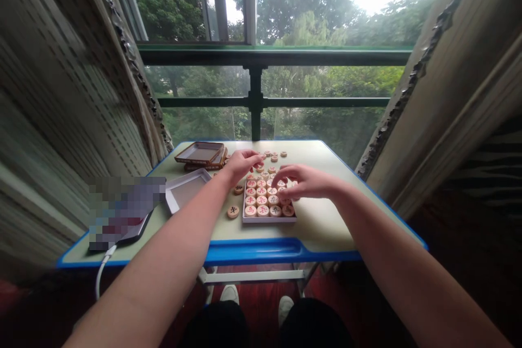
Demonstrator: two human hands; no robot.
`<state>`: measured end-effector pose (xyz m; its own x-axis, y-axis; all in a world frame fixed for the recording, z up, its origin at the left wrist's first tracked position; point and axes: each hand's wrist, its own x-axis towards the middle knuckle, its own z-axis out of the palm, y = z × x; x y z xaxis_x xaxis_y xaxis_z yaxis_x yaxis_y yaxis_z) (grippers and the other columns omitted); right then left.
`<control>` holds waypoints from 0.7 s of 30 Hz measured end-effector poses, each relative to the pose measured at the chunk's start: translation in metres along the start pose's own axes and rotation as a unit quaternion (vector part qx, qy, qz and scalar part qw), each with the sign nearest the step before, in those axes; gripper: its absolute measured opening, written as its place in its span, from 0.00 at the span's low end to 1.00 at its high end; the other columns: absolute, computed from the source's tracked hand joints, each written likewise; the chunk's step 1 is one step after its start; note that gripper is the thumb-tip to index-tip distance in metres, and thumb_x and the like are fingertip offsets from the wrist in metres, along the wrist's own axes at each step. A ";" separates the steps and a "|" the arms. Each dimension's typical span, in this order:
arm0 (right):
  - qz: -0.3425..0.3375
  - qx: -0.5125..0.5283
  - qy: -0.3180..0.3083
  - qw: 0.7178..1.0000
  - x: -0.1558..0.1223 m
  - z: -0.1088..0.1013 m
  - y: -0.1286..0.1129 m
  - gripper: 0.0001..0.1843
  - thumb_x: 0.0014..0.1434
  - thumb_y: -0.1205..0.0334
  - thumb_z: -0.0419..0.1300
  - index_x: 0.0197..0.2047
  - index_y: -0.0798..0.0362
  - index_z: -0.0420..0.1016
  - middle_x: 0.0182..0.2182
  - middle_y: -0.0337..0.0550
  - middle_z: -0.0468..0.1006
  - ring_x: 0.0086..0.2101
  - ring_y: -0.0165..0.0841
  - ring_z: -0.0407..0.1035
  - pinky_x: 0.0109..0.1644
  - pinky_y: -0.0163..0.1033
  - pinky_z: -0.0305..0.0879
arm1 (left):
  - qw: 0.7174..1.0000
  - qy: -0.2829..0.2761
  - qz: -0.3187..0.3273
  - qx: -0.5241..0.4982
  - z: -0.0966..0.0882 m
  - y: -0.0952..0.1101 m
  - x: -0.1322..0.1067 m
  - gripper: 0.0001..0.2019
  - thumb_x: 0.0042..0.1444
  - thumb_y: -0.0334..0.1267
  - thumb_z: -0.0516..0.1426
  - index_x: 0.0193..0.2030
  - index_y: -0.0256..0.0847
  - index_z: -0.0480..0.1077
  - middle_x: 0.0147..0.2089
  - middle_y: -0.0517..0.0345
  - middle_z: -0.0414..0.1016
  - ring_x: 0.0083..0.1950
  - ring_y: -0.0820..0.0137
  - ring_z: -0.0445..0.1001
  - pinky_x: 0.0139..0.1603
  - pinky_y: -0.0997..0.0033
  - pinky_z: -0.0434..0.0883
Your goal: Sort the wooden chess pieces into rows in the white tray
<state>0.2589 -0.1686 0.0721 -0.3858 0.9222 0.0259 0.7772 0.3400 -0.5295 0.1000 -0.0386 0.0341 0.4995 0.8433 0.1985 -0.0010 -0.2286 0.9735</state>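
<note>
A shallow white box (269, 220) near the table's front holds rows of round wooden Chinese chess pieces, some with red characters and some with black. Over the box's right side hovers my right hand (305, 180), thumb and fingers apart, its fingertips close to the pieces there. My left hand (243, 162) reaches past the box's far left corner with its fingers bent together; what they hold, if anything, is hidden. Loose pieces lie beyond it, among them a far-right piece (284, 154). Left of the box is a loose black-character piece (232, 211).
A white box lid (185, 191) lies left of my left forearm. Behind it are stacked brown-rimmed trays (200, 153). A device (130, 212), blurred out, with a white cable (101, 269), sits at the table's left edge. Window and green railing (277, 57) stand behind the table.
</note>
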 end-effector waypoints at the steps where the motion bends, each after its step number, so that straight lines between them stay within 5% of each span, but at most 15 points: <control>1: 0.012 -0.002 0.016 1.000 -0.001 -0.001 0.001 0.24 0.50 0.52 0.61 0.49 0.52 0.72 0.46 0.45 0.70 0.45 0.37 0.65 0.48 0.40 0.62 | 0.999 0.027 0.013 0.021 -0.001 -0.003 0.002 0.08 0.43 0.38 0.60 0.29 0.34 0.72 0.27 0.54 0.75 0.26 0.74 0.69 0.26 0.74 0.63; 5: 0.067 -0.038 -0.012 0.997 -0.004 0.001 0.005 0.56 0.35 0.47 0.69 0.65 0.44 0.50 0.62 0.47 0.51 0.61 0.48 0.45 0.62 0.51 0.47 | 0.986 0.099 0.069 0.119 -0.007 -0.016 0.011 0.07 0.44 0.34 0.58 0.31 0.35 0.73 0.34 0.51 0.78 0.35 0.68 0.74 0.38 0.69 0.69; 8: 0.100 -0.053 -0.058 0.992 -0.004 0.008 0.006 0.69 0.28 0.45 0.71 0.68 0.46 0.38 0.66 0.48 0.40 0.64 0.51 0.34 0.65 0.53 0.40 | 0.975 0.077 0.084 0.189 -0.009 -0.023 0.013 0.08 0.46 0.33 0.57 0.33 0.37 0.74 0.36 0.52 0.78 0.39 0.66 0.75 0.44 0.67 0.69; 13: 0.097 -0.059 -0.073 0.991 -0.001 0.014 0.005 0.69 0.25 0.44 0.71 0.68 0.47 0.42 0.65 0.50 0.44 0.63 0.54 0.35 0.64 0.55 0.41 | 0.950 0.046 0.115 0.287 -0.011 -0.024 0.011 0.10 0.47 0.32 0.55 0.36 0.39 0.75 0.39 0.50 0.78 0.43 0.61 0.74 0.50 0.63 0.67; 21: 0.089 -0.072 -0.059 0.992 0.000 0.015 0.007 0.66 0.28 0.43 0.70 0.67 0.45 0.44 0.65 0.51 0.45 0.63 0.53 0.34 0.64 0.56 0.42 | 0.863 0.072 0.142 0.480 -0.017 -0.018 0.010 0.17 0.51 0.29 0.49 0.46 0.35 0.73 0.48 0.43 0.73 0.53 0.55 0.67 0.57 0.59 0.60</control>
<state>0.2569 -0.1692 0.0560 -0.2851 0.9447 -0.1621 0.8977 0.2038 -0.3908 0.0900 -0.0178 0.0202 0.4847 0.7225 0.4931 0.6462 -0.6757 0.3548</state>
